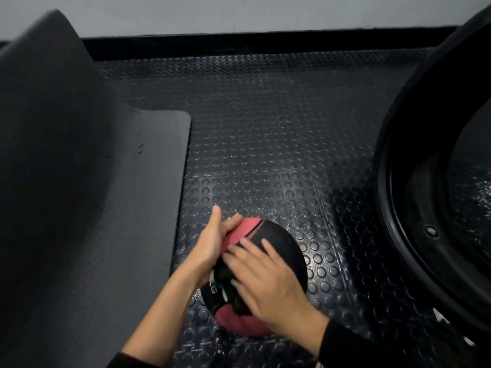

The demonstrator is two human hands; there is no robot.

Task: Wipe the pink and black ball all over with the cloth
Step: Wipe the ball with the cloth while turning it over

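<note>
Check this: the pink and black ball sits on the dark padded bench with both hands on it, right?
Not on the bench. The head view shows the ball on the studded floor beside the bench, with the left hand and right hand on it.

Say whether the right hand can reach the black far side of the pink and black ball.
Probably yes: the right hand presses a dark cloth atop the pink and black ball, and the black side lies bare just beyond the hand, only studded rubber floor past it.
</note>
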